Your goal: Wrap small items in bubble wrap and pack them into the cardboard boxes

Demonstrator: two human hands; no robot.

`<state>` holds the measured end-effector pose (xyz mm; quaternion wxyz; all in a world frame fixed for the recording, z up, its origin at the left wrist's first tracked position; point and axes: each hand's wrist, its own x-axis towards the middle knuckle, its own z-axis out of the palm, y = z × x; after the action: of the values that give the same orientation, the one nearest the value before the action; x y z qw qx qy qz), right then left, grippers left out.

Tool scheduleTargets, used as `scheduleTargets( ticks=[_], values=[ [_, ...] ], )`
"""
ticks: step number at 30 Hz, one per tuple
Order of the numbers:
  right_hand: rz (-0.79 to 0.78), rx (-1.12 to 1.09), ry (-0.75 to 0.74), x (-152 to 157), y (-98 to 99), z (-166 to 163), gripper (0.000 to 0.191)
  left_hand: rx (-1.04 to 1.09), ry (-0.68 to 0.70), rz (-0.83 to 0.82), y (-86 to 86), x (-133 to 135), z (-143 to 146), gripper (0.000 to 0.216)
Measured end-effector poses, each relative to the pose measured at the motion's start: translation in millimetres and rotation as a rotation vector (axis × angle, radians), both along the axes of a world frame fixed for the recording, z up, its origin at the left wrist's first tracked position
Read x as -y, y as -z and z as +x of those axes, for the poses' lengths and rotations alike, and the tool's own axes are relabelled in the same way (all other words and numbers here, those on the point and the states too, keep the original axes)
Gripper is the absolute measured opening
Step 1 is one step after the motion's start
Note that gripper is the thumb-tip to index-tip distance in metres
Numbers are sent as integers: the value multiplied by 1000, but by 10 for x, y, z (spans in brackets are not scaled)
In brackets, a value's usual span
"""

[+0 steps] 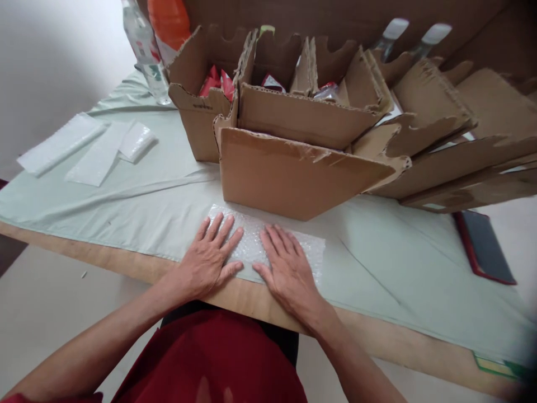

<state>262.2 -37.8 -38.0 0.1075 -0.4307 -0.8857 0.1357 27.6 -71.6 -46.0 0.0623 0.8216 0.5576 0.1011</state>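
Observation:
A clear sheet of bubble wrap [251, 240] lies flat on the green cloth near the table's front edge. My left hand [207, 260] rests palm down on its left part, fingers spread. On the right part lies my right hand [287, 268], also palm down, with the fingers stretched out and the thumb apart. Neither hand grips anything. The bubble wrap shows between the two hands and past the right one. Just behind it stands a brown cardboard box [289, 173].
More cardboard compartments [432, 95] stand at the back right, some holding packets. Folded bubble wrap pieces [62, 143] lie at the left. A clear bottle [146, 56] and an orange bottle [170, 22] stand behind. A dark phone-like object [486, 246] lies at the right.

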Motion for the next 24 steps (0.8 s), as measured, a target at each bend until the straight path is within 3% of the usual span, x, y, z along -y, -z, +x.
scheduleTargets(
  ticks=[6, 11, 15, 20, 24],
  values=[
    [149, 137, 182, 141, 70, 543, 70, -13, 5, -5, -36, 35, 4, 69],
    [239, 204, 234, 206, 118, 660, 68, -39, 7, -20, -39, 34, 28, 66],
    [238, 137, 265, 204, 111, 758, 59, 38, 2, 13, -47, 44, -13, 64],
    [224, -18, 394, 114, 13, 993, 55, 195, -225, 162, -191, -73, -307, 49],
    [206, -44, 424, -51, -8, 1042, 59, 117, -425, 109, -253, -241, -507, 37]
  ],
)
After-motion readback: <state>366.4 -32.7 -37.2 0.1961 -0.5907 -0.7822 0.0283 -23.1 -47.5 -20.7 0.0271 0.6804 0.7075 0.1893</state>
